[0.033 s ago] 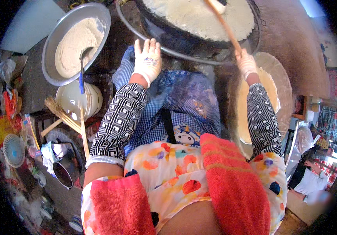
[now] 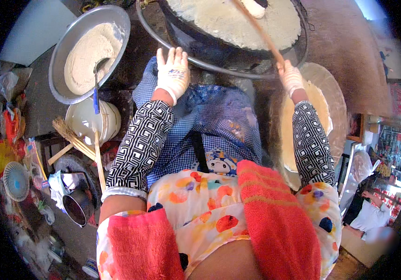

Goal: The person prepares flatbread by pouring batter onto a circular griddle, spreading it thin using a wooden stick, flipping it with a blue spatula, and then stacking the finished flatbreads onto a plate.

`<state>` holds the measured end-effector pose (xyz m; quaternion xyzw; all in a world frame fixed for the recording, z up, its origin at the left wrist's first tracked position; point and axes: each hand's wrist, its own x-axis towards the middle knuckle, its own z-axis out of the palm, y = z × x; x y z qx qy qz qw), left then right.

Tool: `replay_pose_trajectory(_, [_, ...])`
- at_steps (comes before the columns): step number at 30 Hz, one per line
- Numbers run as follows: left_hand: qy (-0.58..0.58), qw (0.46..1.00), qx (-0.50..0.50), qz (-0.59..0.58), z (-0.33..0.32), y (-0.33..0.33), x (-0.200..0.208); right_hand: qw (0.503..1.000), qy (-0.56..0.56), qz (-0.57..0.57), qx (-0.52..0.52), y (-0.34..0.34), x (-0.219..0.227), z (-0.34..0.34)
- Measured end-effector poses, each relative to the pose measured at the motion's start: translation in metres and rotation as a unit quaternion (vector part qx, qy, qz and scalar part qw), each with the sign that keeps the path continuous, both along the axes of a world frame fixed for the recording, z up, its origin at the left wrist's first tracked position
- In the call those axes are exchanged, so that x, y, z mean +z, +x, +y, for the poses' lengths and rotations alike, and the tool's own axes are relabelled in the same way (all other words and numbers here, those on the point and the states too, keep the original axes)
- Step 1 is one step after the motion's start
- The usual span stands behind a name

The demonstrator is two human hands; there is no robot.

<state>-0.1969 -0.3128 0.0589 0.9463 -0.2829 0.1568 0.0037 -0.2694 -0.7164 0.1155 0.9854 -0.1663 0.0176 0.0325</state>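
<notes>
My right hand (image 2: 291, 77), in a white glove, is closed around the lower end of a long wooden handle (image 2: 258, 29). The handle reaches up and left over a large round griddle (image 2: 195, 39), where its pale head (image 2: 253, 8) is at the top edge of the view. A thin layer of cream-coloured batter (image 2: 223, 24) covers the griddle. My left hand (image 2: 173, 74), also gloved, lies flat over my blue checked apron at the knee, fingers stretched out and holding nothing. Its fingertips are near the metal ring (image 2: 207, 66) around the griddle.
On the left stands a metal basin (image 2: 58, 70) of pale batter with a blue-handled ladle (image 2: 96, 98). Below it are a white bucket (image 2: 112, 123) and a straw brush (image 2: 67, 133). Thin flat pancakes (image 2: 298, 140) lie on a round tray (image 2: 338, 100) by my right forearm. Another person (image 2: 368, 212) is far right.
My right hand has shifted slightly left, and the handle's head has swung left across the batter. My left hand stays flat at the knee.
</notes>
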Motion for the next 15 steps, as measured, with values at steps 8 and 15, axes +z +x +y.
replay_pose_trajectory(8, [0.026,0.995,0.062,0.071,0.011,0.023,0.022,1.000,0.016,-0.011,-0.015,0.000,0.001,-0.014])
replay_pose_trajectory(15, [0.063,0.979,0.135,0.139,0.030,0.052,0.034,0.998,0.036,-0.027,-0.040,-0.002,0.001,-0.006])
